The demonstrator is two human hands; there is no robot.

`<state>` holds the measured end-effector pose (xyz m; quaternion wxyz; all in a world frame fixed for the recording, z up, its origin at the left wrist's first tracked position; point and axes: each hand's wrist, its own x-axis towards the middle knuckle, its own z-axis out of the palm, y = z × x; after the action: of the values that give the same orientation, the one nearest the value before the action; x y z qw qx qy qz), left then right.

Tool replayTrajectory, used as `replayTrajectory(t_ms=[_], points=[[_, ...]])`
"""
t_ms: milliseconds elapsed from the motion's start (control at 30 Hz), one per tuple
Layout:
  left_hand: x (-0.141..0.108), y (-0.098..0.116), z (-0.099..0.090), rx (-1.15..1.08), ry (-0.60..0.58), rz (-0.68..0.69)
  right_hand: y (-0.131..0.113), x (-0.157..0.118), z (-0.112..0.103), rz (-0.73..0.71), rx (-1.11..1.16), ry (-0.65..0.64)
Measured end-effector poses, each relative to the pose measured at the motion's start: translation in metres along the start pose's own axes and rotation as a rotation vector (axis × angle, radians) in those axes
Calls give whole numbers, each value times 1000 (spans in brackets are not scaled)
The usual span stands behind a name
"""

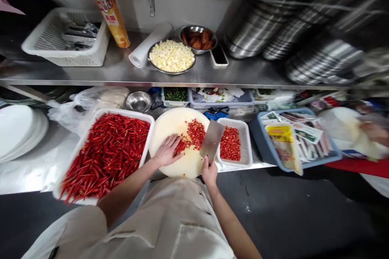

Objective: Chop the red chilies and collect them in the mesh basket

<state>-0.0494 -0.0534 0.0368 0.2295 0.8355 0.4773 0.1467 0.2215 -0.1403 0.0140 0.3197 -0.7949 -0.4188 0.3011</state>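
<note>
- Left hand (pixel 166 151): open, palm down on the board (pixel 164 123), fingers extended and thumb apart. Chillies (pixel 181 145) show between fingers and thumb; no firm grip is visible.
- Right hand (pixel 209 171): closed round the handle of the cleaver (pixel 212 138), near the board's right edge.
- Cleaver: its broad face shows; its long axis runs away from the wearer and slightly rightward. Whether the blade touches the board cannot be told.
- Chopped chillies: a loose band between the left fingers and the blade, its long axis slanting away and to the right. The left hand is nearer its close end; the blade stands just beside its far end.
- Basket (pixel 247 145): just right of the cleaver, holding more cut pieces.
- Tray (pixel 148 119): left of the board, heaped with whole red chillies.
- Shelf (pixel 103 73): beyond the board, bearing a dish of pale chopped pieces (pixel 172 56) and a steel bowl (pixel 199 51).
</note>
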Motion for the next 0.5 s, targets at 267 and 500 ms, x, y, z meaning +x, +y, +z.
replayTrajectory(t_ms=[267, 500], points=[[4, 12, 30, 118, 165, -56, -9, 1, 7, -42, 104, 72], [12, -3, 25, 150, 224, -3, -13, -2, 9, -31, 148, 76]])
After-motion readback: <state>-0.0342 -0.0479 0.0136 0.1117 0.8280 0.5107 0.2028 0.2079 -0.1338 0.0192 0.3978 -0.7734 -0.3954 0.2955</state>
